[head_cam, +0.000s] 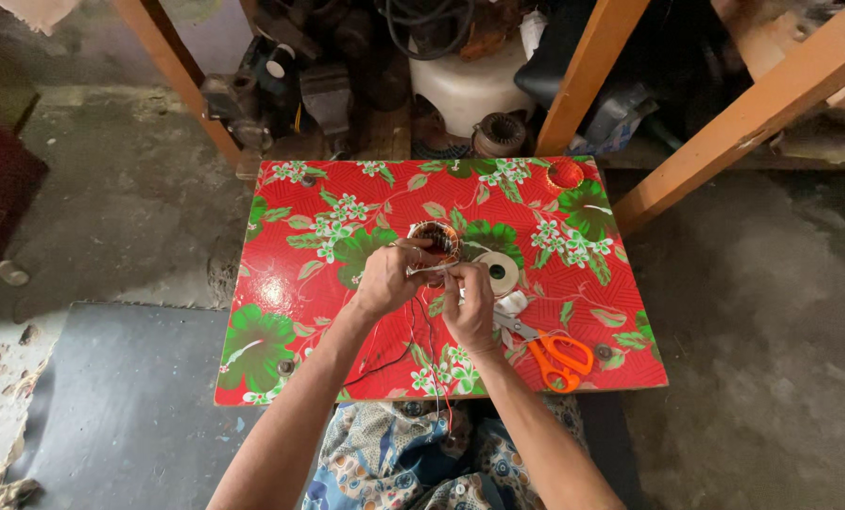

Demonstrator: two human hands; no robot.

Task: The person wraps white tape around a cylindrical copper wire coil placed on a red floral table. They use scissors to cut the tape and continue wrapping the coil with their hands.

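While both hands meet near the middle of the table, these points hold.

Left hand: the left hand (387, 279) curls its fingers around the near side of the wound coil (435, 240), a small round copper-coloured winding that sits just beyond the table's centre; it appears to grip and steady it.

Right hand: the right hand (470, 304) pinches a pale strip or cord (434, 269) that runs across to the coil; how tightly the fingertips close cannot be told.

Wires: thin red and black wires (413, 345) trail from under the hands toward the near edge of the table and hang over it.

Tape roll: a pale tape roll (499, 271) lies flat just beside the right hand, toward the right edge.

Scissors: orange-handled scissors (553, 354) lie near the near right corner, blades pointing toward the hands.

Table: the table (281, 283) has a red floral covering.

Doing it well: judging from the grip, the coil should stay braced by the left hand while the right keeps the strip taut and flat against the winding, clear of the loose wires so none gets trapped or tugged.
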